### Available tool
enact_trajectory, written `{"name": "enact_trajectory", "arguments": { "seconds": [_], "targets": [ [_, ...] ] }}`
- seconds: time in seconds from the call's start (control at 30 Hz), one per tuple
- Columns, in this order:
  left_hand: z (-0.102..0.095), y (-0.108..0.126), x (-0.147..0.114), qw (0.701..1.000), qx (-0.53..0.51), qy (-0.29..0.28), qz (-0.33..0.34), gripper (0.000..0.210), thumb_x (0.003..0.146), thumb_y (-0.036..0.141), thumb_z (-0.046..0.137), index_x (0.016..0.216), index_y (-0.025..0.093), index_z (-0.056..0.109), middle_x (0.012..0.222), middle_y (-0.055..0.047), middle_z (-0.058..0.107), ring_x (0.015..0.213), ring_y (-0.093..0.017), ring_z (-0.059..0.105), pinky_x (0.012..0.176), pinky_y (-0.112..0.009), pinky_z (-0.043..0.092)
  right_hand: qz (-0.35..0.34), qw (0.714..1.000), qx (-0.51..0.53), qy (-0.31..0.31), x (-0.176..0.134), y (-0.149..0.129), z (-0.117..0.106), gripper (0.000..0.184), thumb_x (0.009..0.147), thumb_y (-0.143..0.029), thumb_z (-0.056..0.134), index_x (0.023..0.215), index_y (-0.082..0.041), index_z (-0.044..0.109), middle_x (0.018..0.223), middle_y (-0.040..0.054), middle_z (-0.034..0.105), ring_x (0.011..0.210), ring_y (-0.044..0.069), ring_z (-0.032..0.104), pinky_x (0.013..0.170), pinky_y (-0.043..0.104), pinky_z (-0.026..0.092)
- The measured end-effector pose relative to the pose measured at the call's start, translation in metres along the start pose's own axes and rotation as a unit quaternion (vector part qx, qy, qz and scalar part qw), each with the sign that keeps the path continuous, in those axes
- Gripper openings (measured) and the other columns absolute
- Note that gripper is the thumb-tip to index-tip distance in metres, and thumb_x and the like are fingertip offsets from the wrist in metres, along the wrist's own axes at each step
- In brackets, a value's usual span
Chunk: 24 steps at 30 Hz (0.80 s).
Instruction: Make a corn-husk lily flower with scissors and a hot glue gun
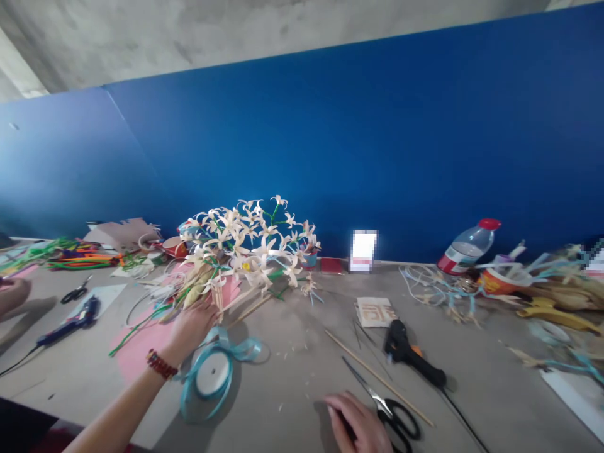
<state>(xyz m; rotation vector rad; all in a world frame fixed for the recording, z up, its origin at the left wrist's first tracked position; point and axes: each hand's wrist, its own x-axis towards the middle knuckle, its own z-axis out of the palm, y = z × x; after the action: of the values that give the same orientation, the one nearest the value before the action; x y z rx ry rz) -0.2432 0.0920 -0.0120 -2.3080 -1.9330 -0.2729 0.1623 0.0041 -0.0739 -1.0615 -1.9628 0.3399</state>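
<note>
My left hand [197, 324], with a red bead bracelet [161, 364] at the wrist, reaches into pale dried husk strips below a bunch of white handmade flowers [257, 242] on green stems. Its fingers are bent together among the strips; what they hold is hidden. Just nearer to me lies a roll of light blue ribbon [207, 384], partly unwound. My right hand [358, 425] rests on the table at the bottom edge, its fingers curled, with nothing visible in them. Beside it lie black-handled scissors [384, 406] and a thin wooden stick [377, 376].
A black glue gun [413, 355] with a cord lies at right, near a square patterned coaster [375, 311]. Behind are a bottle [469, 248] and an orange cup [503, 280]. At left are a blue glue gun [70, 324], small scissors [77, 290] and another person's hand [12, 296].
</note>
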Motion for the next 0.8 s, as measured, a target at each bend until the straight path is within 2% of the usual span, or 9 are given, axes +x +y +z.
{"name": "enact_trajectory", "arguments": {
  "seconds": [0.13,0.2,0.3,0.4,0.5,0.57,0.67,0.73,0.8],
  "targets": [
    [-0.003,-0.001,0.01,0.999,0.022,-0.013,-0.038,0.029,0.093,0.034,0.047,0.11,0.017,0.063,0.111,-0.017,0.07,0.097,-0.033,0.066,0.078,-0.042,0.052,0.002,1.0,0.011,-0.003,0.002,-0.003,-0.001,0.024,0.1,-0.029,0.044,0.097,-0.024,0.067,0.079,0.0044,0.074,0.069,0.018,0.073,0.062,0.023,0.059],
    [-0.009,0.003,0.016,0.998,0.044,-0.011,-0.046,0.03,0.092,0.037,0.048,0.108,0.017,0.064,0.111,-0.018,0.069,0.099,-0.034,0.066,0.08,-0.043,0.052,0.009,1.0,0.018,0.0,0.003,-0.004,-0.002,0.023,0.1,-0.028,0.044,0.098,-0.023,0.066,0.079,0.005,0.074,0.07,0.018,0.073,0.063,0.023,0.059],
    [-0.018,0.021,0.017,0.999,0.032,0.021,-0.014,0.023,0.092,0.033,0.05,0.099,0.018,0.066,0.107,-0.015,0.069,0.099,-0.032,0.065,0.086,-0.045,0.05,0.019,0.999,0.02,0.02,0.003,-0.004,-0.003,0.02,0.099,-0.026,0.046,0.106,-0.022,0.064,0.085,0.0064,0.074,0.074,0.019,0.073,0.067,0.023,0.059],
    [-0.023,0.059,0.006,0.995,-0.072,0.021,0.064,0.021,0.095,0.024,0.045,0.091,0.019,0.066,0.103,-0.01,0.07,0.099,-0.026,0.065,0.089,-0.039,0.051,0.035,0.999,0.025,0.032,0.002,-0.003,-0.004,0.022,0.098,-0.023,0.049,0.115,-0.021,0.061,0.084,0.0059,0.072,0.07,0.018,0.071,0.065,0.023,0.059],
    [-0.021,0.11,-0.011,0.976,-0.141,0.022,0.164,0.028,0.093,0.016,0.045,0.113,0.023,0.064,0.129,-0.009,0.063,0.118,-0.026,0.058,0.102,-0.043,0.046,0.041,0.998,0.032,0.019,0.002,-0.005,-0.004,0.024,0.095,-0.016,0.049,0.113,-0.023,0.062,0.088,0.0061,0.073,0.077,0.019,0.071,0.069,0.025,0.059],
    [-0.02,0.146,-0.02,0.963,-0.164,0.015,0.215,0.044,0.091,0.018,0.051,0.135,0.024,0.052,0.142,-0.01,0.055,0.13,-0.028,0.051,0.111,-0.049,0.038,0.036,0.998,0.045,-0.009,0.006,-0.009,-0.003,0.03,0.092,-0.01,0.046,0.111,-0.024,0.064,0.093,0.0062,0.074,0.084,0.02,0.071,0.075,0.028,0.059],
    [-0.019,0.192,-0.025,0.932,-0.194,-0.025,0.305,0.058,0.089,0.014,0.051,0.145,0.025,0.041,0.15,-0.009,0.048,0.142,-0.028,0.037,0.119,-0.055,0.024,0.029,0.997,0.052,-0.055,0.019,-0.017,0.0,0.039,0.08,-0.003,0.044,0.107,-0.021,0.065,0.102,0.0099,0.073,0.096,0.024,0.069,0.083,0.036,0.058],
    [-0.019,0.21,-0.021,0.924,-0.197,-0.071,0.321,0.065,0.086,0.007,0.047,0.148,0.024,0.036,0.149,-0.007,0.049,0.142,-0.025,0.038,0.121,-0.055,0.02,0.032,0.996,0.04,-0.075,0.03,-0.021,-0.002,0.037,0.074,-0.003,0.044,0.098,-0.019,0.068,0.098,0.0115,0.073,0.094,0.026,0.069,0.081,0.038,0.058],
    [-0.016,0.216,-0.015,0.932,-0.193,-0.095,0.293,0.066,0.086,0.01,0.05,0.148,0.024,0.035,0.147,-0.009,0.052,0.139,-0.025,0.041,0.12,-0.055,0.023,0.036,0.996,0.031,-0.079,0.04,-0.025,-0.01,0.031,0.077,-0.004,0.044,0.089,-0.021,0.068,0.089,0.0094,0.073,0.086,0.025,0.069,0.077,0.036,0.058]
  ]
}}
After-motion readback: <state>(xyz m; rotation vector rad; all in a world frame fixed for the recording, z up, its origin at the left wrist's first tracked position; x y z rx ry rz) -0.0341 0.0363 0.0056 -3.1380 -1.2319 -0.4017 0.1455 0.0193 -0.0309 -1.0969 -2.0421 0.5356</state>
